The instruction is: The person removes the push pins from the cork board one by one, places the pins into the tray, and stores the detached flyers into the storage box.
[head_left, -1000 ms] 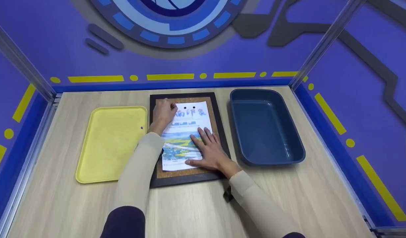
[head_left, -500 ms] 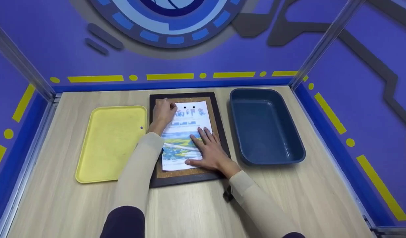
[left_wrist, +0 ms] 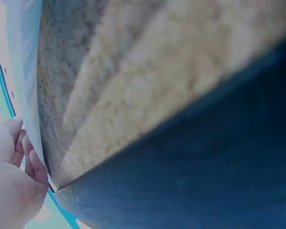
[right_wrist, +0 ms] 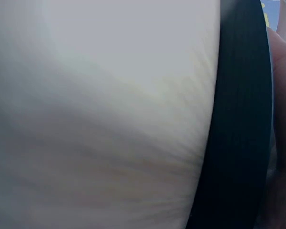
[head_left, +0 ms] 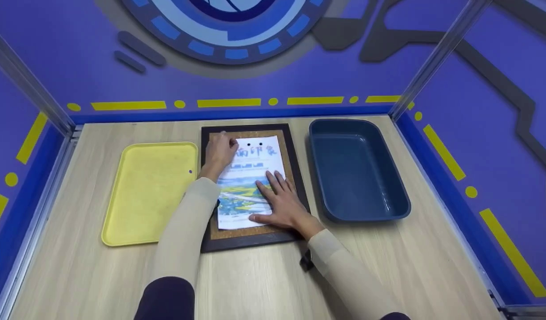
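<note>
A white printed paper sheet with a landscape picture lies on a cork board in a dark frame. Two small black dots show along the sheet's top edge. At its upper left corner is my left hand, fingers curled with thumb and fingertips close together. In the left wrist view these fingers sit right at the sheet's edge beside the cork; I cannot tell what they hold. My right hand rests on the sheet's lower right with spread, straight fingers.
Left of the board lies a shallow yellow tray, with a tiny purple object near its right side. A deep dark blue bin stands to the right. Purple panels wall the wooden table at the back and sides.
</note>
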The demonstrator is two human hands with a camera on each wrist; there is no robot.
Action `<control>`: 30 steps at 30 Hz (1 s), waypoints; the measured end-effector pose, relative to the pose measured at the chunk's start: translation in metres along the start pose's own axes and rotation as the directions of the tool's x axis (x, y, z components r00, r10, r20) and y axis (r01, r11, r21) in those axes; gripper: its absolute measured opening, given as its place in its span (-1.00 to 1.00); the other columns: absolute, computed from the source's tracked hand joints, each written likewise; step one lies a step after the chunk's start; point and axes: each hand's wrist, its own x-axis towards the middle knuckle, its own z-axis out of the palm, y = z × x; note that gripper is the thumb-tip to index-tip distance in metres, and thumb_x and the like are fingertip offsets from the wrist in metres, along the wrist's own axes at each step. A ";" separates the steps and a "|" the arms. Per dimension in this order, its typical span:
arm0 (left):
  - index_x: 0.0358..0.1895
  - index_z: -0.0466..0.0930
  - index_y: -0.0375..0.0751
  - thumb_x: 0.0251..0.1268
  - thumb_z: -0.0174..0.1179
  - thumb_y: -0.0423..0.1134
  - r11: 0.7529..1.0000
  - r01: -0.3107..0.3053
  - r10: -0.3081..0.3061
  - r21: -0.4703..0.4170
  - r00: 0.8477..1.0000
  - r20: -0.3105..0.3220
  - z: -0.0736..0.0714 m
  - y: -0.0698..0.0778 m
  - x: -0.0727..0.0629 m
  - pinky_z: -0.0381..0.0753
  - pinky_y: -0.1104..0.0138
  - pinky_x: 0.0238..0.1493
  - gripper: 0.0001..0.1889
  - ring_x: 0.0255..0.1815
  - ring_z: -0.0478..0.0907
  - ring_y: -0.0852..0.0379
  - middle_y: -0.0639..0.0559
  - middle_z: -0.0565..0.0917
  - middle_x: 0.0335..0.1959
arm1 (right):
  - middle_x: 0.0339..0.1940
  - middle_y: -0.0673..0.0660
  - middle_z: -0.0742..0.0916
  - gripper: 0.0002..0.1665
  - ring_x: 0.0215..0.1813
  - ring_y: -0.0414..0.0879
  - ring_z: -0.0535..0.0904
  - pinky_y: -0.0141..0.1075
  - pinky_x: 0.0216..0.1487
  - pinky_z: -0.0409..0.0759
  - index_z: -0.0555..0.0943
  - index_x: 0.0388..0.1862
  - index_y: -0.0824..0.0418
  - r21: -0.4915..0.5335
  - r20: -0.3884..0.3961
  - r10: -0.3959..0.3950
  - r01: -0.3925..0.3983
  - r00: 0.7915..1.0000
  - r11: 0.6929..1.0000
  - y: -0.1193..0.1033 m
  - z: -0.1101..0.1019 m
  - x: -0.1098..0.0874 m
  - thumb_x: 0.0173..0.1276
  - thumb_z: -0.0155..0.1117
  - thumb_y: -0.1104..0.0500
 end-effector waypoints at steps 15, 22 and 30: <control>-0.06 0.73 -0.24 0.61 0.21 -0.22 1.000 0.009 -0.008 -0.030 1.000 0.015 0.000 0.000 -0.001 0.63 0.09 0.03 -0.83 -0.09 0.58 -0.04 -0.10 0.62 -0.06 | 0.79 0.21 0.02 0.27 0.76 0.24 -0.21 0.25 0.66 -0.15 0.12 0.77 -0.04 0.011 -0.005 -0.001 0.001 1.000 1.000 0.000 0.000 0.000 0.27 0.18 -0.66; -0.07 0.74 -0.24 0.60 0.21 -0.25 0.999 0.000 0.001 -0.032 1.000 0.013 -0.001 0.001 0.000 0.63 0.10 0.03 -0.84 -0.10 0.57 -0.04 -0.10 0.61 -0.08 | 0.79 0.21 0.02 0.27 0.77 0.23 -0.21 0.24 0.66 -0.15 0.11 0.77 -0.06 0.015 -0.002 0.007 -0.007 1.000 1.000 0.000 0.000 0.000 0.27 0.17 -0.66; -0.10 0.75 -0.27 0.59 0.19 -0.28 0.999 -0.011 0.011 -0.031 1.000 0.002 -0.001 0.000 0.000 0.63 0.09 0.00 -0.84 -0.11 0.56 -0.03 -0.11 0.61 -0.10 | 0.79 0.21 0.01 0.27 0.77 0.23 -0.21 0.27 0.65 -0.16 0.11 0.77 -0.06 0.022 0.002 0.008 -0.008 1.000 1.000 0.000 -0.001 0.000 0.27 0.16 -0.66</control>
